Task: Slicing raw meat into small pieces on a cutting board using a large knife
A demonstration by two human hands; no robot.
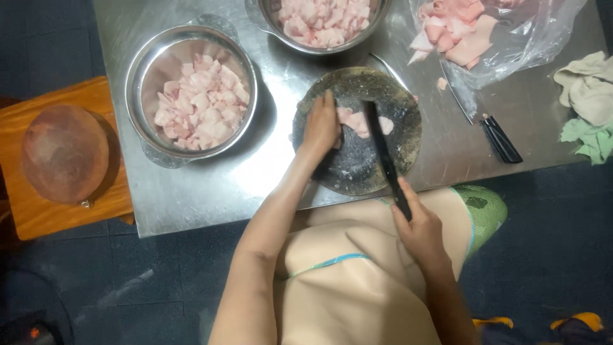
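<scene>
Steel worktop carries a round dark chopping block at its near edge, where the left hand presses flat on a pale pink meat piece while the right hand grips a black-handled cleaver across it. Left of the block stands a steel bowl of cubed meat; a second bowl sits at the far edge. A clear plastic bag of meat slabs lies toward the far right corner, a spare knife beside it, and what look like crumpled cloths at the right edge.
</scene>
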